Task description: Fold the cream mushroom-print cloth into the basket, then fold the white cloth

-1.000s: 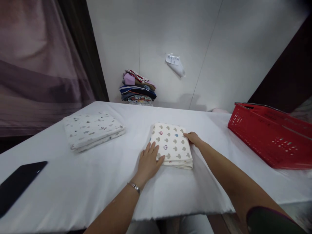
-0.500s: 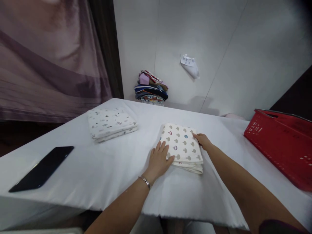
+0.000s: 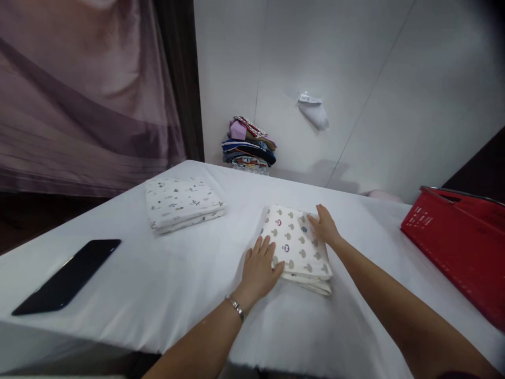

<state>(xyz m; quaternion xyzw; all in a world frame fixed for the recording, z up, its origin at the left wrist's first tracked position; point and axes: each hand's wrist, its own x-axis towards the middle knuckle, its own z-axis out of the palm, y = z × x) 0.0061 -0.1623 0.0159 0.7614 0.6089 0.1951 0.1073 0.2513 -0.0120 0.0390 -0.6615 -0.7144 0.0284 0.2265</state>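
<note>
A folded cream cloth with grey, red and blue mushroom prints (image 3: pixel 294 245) lies on the white-covered table (image 3: pixel 189 295). My left hand (image 3: pixel 258 268) rests along its left edge, fingers spread, a silver bracelet on the wrist. At the cloth's far right corner is my right hand (image 3: pixel 324 226), with the thumb over the top and the fingers stretched out past the edge. Neither hand grips the fabric. Farther left sits a second folded white cloth with small grey leaf-like prints (image 3: pixel 181 202).
A dark phone-like slab (image 3: pixel 67 276) lies at the table's left front. On the right stands a red plastic basket (image 3: pixel 457 247). Behind the table's far edge, a stack of folded fabrics (image 3: pixel 250 145) leans by the wall. A purple curtain (image 3: pixel 87 95) hangs at left.
My right hand has lifted its fingers off the cloth's right edge and spread them at the far corner. My left hand stays at the left edge. The view has shifted slightly.
</note>
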